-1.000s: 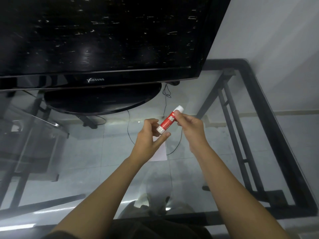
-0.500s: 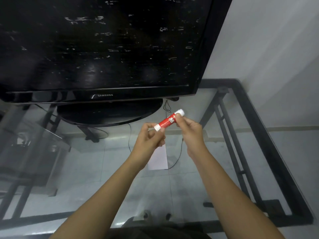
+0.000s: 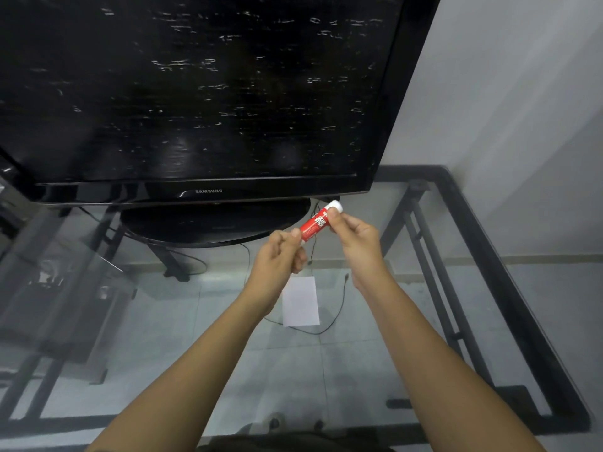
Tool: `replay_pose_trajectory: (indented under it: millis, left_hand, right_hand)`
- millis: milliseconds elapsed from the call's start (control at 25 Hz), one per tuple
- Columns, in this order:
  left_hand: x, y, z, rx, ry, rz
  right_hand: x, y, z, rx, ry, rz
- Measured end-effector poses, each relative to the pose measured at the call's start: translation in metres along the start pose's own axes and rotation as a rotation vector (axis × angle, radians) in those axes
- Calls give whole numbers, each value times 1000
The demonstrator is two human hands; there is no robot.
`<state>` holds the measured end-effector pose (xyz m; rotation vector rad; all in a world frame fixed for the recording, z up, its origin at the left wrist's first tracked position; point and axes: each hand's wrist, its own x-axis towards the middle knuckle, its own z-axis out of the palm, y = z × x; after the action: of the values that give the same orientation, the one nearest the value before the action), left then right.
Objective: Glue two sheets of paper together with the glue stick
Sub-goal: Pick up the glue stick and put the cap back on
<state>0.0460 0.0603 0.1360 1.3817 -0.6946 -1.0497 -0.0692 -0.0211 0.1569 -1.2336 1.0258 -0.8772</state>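
Observation:
A red glue stick [image 3: 314, 225] with white ends is held in the air between both hands, tilted up to the right. My right hand [image 3: 355, 241] pinches its upper part near the white end. My left hand [image 3: 280, 256] grips the lower end, which its fingers hide. Below the hands a small white sheet of paper [image 3: 301, 301] lies flat on the glass table top [image 3: 359, 370]. I can make out only one sheet; whether another lies under it cannot be told.
A large black television [image 3: 208, 93] on an oval base [image 3: 215, 223] stands at the back of the table. The table's black metal frame [image 3: 509, 288] runs along the right side. A thin black cable [image 3: 339, 308] shows through the glass. A grey wall rises at right.
Both hands have stayed on the glue stick, and my left fingers have closed over its lower end. The view has tilted, so hands and paper sit lower relative to the television.

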Motion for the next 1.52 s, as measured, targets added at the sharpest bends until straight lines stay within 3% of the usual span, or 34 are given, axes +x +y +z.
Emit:
replay_pose_trajectory:
  millis: [160,200,320,400,480,600,640,720,840,920,1200,1360,1520]
  left_hand:
    - [3,16,-6,-304,-215,-520]
    - [2,17,-6,-290,-204,-494]
    - [0,9,-2,-43,-91,-47]
    - [-3,4,2,15,-61,47]
    - [0,5,-1,-91,-80,-155]
    - [4,20,-7,-452,-278,-684]
    - [5,23,-8,-474,-275,-734]
    - [4,22,-6,-229,-179,-574]
    - [-5,14,0,270,-1,92]
    - [-5,9,1,415,45,300]
    - [1,-1,-2,494,178,348]
    - [5,2,-9,472,191,325]
    - [10,6,-14,471,191,319]
  right_hand:
    - [0,2,0,-16,-17,9]
    - [0,3,0,-22,-12,11]
    - [0,2,-2,-37,20,26]
    - [1,2,-1,-45,14,25]
    - [1,1,0,-63,-3,16]
    - [1,2,-1,-87,-27,10]
    - [2,3,-2,-90,-37,7]
    - [3,6,-4,-93,-33,-3]
    - [8,10,-7,-73,22,4]
    - [11,12,-7,-76,27,5]
    - [37,25,-28,-262,-34,-43]
    - [63,61,-63,-601,76,-36]
    - [71,100,-80,-1164,-136,-11]
